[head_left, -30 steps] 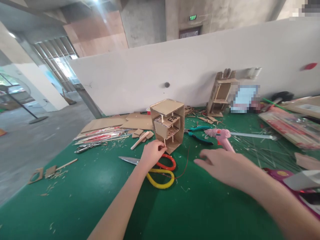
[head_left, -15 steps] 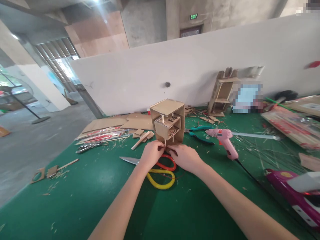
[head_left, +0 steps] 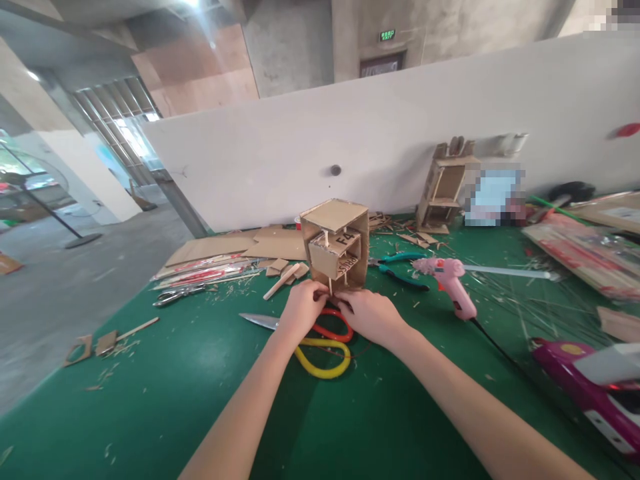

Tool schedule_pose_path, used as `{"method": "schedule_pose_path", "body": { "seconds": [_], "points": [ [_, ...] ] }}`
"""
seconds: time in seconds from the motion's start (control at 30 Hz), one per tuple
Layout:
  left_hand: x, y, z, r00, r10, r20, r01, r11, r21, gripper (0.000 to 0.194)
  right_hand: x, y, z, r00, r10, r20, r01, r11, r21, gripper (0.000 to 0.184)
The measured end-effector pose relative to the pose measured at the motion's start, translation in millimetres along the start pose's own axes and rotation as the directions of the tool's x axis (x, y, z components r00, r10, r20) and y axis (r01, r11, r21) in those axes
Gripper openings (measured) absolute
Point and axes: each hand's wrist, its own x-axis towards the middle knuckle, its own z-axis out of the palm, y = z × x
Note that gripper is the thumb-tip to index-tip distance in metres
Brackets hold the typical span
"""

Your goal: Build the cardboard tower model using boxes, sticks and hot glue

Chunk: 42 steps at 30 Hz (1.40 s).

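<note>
A small cardboard box model (head_left: 334, 217) with an inner shelf box and thin stick posts stands upright on the green table. My left hand (head_left: 304, 305) is closed at its lower front edge, fingertips pinched around the base by a front post. My right hand (head_left: 373, 313) grips the same bottom edge from the other side, fingers curled in. The fingertips of both hands nearly meet, and they partly hide the base. Scissors (head_left: 325, 370) with one red and one yellow handle lie just under my wrists, their blades pointing left.
Right of the model lie teal-handled pliers (head_left: 403, 277) and a pink glue gun (head_left: 457, 287) with its cord. A purple device (head_left: 565, 373) sits at the right edge. Cardboard sheets (head_left: 215, 253), packed sticks and scraps lie left. A taller cardboard piece (head_left: 440, 197) stands by the white partition.
</note>
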Motion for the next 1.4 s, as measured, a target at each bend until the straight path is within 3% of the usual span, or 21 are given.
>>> {"method": "schedule_pose_path", "body": {
  "seconds": [0.23, 0.37, 0.53, 0.7, 1.0, 1.2, 1.4],
  "points": [
    [-1, -4, -3.5, 0.994, 0.078, 0.082, -0.079, 0.997, 0.007, 0.021, -1, 1, 1, 1.000, -0.001, -0.002, 0.001, 1.000, 0.008, 0.037],
    [-2, 0, -13.7, 0.970, 0.133, 0.202, -0.133, 0.991, -0.009, 0.025, 0, 1, 1, 1.000, -0.022, 0.014, 0.022, 1.000, -0.020, 0.038],
    [-10, 8, -24.2, 0.948, 0.131, 0.289, -0.192, 0.963, 0.192, 0.026, 0, 1, 2, 0.999, -0.043, 0.020, 0.044, 0.998, -0.043, 0.037],
    [-19, 15, -26.2, 0.938, 0.155, 0.309, -0.252, 0.918, 0.306, 0.028, -1, 0, 6, 0.999, -0.044, -0.005, 0.044, 0.997, -0.056, 0.035],
    [-17, 5, -20.8, 0.959, 0.123, 0.256, -0.165, 0.975, 0.149, 0.032, -9, 5, 14, 0.995, -0.055, -0.078, 0.053, 0.998, -0.036, 0.038],
    [-17, 2, -20.8, 0.948, 0.162, 0.273, -0.203, 0.971, 0.128, 0.027, -8, 1, 7, 0.997, -0.067, -0.031, 0.064, 0.993, -0.096, 0.036],
    [-19, 7, -23.2, 0.939, 0.176, 0.296, -0.252, 0.937, 0.241, 0.028, -4, -1, 4, 0.997, -0.080, 0.000, 0.079, 0.992, -0.093, 0.034]
  ]
}}
